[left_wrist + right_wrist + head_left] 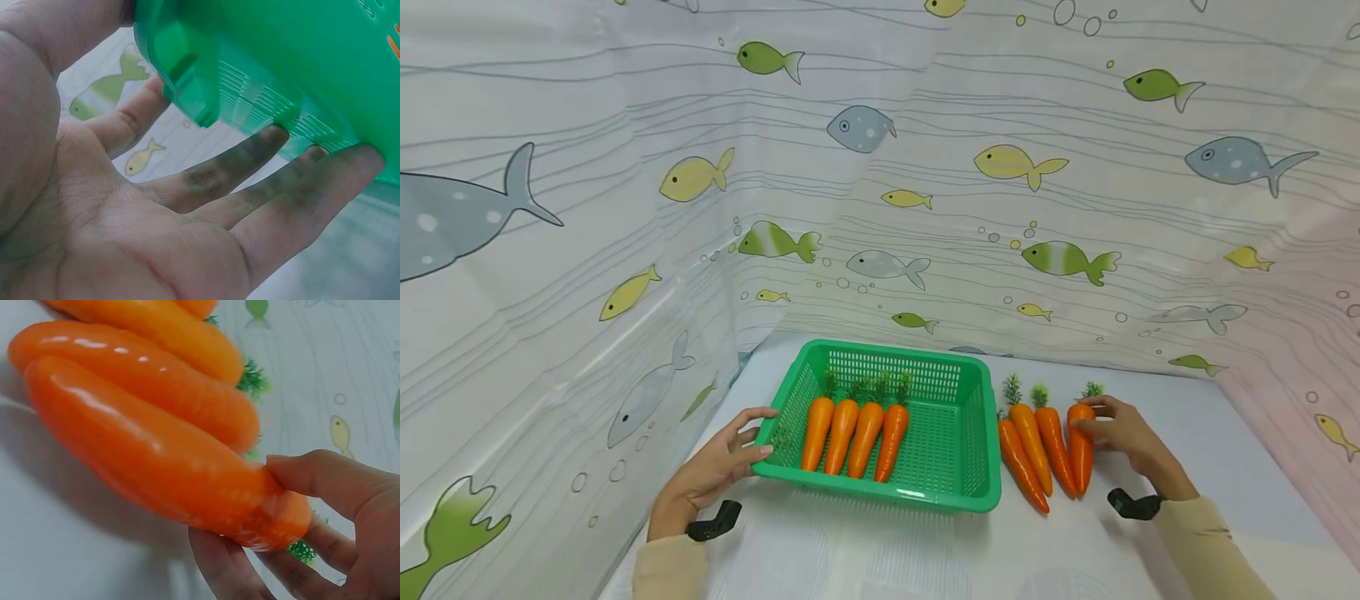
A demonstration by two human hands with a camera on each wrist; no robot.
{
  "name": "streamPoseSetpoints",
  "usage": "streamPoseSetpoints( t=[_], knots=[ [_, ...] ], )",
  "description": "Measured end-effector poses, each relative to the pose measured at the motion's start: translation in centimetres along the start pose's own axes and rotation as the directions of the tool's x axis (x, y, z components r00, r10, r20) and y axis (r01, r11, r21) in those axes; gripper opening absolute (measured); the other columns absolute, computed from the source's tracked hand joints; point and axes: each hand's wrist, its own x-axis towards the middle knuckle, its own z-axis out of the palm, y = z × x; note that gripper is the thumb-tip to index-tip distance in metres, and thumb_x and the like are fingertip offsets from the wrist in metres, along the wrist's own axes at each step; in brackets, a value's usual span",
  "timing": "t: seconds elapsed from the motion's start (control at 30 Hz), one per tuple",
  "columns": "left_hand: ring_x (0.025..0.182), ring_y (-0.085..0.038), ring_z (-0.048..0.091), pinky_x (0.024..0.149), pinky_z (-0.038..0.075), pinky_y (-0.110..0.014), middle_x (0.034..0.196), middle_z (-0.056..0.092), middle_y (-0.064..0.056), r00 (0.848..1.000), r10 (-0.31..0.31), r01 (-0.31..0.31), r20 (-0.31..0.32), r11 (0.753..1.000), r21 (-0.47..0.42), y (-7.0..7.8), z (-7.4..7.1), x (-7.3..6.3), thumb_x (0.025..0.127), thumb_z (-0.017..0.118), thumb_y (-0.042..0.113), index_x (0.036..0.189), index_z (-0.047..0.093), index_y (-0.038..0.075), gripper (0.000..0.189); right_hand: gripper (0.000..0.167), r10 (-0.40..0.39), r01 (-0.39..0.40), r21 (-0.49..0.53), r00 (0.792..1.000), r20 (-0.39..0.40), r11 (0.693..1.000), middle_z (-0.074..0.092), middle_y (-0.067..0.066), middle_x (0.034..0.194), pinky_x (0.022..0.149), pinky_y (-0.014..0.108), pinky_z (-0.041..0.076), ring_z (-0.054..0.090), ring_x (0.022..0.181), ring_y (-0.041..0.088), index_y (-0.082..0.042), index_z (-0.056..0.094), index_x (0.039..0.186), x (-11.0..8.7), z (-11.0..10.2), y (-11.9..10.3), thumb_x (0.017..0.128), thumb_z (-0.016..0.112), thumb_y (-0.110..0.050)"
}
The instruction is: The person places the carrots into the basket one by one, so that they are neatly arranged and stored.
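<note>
A green plastic basket (917, 492) stands on the table with several orange carrots (867, 440) lined up in its left half, their leafy tops toward the back. My left hand (718, 467) holds the basket by its left side; in the left wrist view the fingers (300, 200) reach against the outer wall while the thumb goes up to the rim. To the right of the basket, several more carrots (1032, 448) lie side by side. My right hand (1123, 435) pinches the rightmost carrot (150, 450) near its thick leafy end, thumb on one side and fingers on the other.
A white covering with printed fish (887, 265) rises behind and at the left of the table (820, 550). White tabletop shows in front of the basket and to the right of my right hand. Dark wrist devices (715, 522) sit on both wrists.
</note>
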Motion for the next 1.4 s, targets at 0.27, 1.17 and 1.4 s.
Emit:
streamPoseSetpoints(
  t=[0.27, 1.17, 1.4],
  knots=[
    [0.147, -0.049, 0.018, 0.096, 0.047, -0.046, 0.165, 0.009, -0.025, 1.0, -0.006, 0.005, -0.009, 1.0, -0.004, -0.2, -0.1, 0.0, 0.099, 0.065, 0.006, 0.155, 0.032, 0.012, 0.065, 0.077, -0.059, 0.06, 0.038, 0.998, -0.017, 0.998, 0.041, 0.033, 0.148, 0.087, 0.043, 0.058, 0.06, 0.113, 0.035, 0.005, 0.035, 0.154, -0.9, -1.0, -1.6, 0.1, 0.069, -0.038],
    [0.146, -0.048, 0.022, 0.099, 0.047, -0.045, 0.165, 0.011, -0.024, 1.0, 0.0, 0.0, -0.018, 1.0, -0.004, 0.1, 0.0, 0.0, 0.099, 0.065, 0.005, 0.155, 0.033, 0.011, 0.064, 0.072, -0.18, 0.177, 0.16, 0.984, 0.007, 0.971, 0.042, 0.026, 0.149, 0.088, 0.044, 0.058, 0.052, 0.122, 0.041, -0.002, 0.043, 0.152, -2.1, 2.0, -7.6, 0.097, 0.074, -0.036],
    [0.147, -0.048, 0.021, 0.101, 0.045, -0.044, 0.165, 0.01, -0.024, 1.0, 0.006, -0.006, -0.014, 1.0, 0.004, -0.1, 0.0, -0.1, 0.099, 0.066, 0.006, 0.155, 0.033, 0.011, 0.065, 0.075, -0.168, 0.16, 0.172, 0.985, 0.034, 0.972, 0.044, 0.022, 0.15, 0.094, 0.047, 0.055, 0.052, 0.123, 0.038, -0.005, 0.044, 0.152, -2.0, 3.1, -9.3, 0.094, 0.076, -0.04]
  ],
)
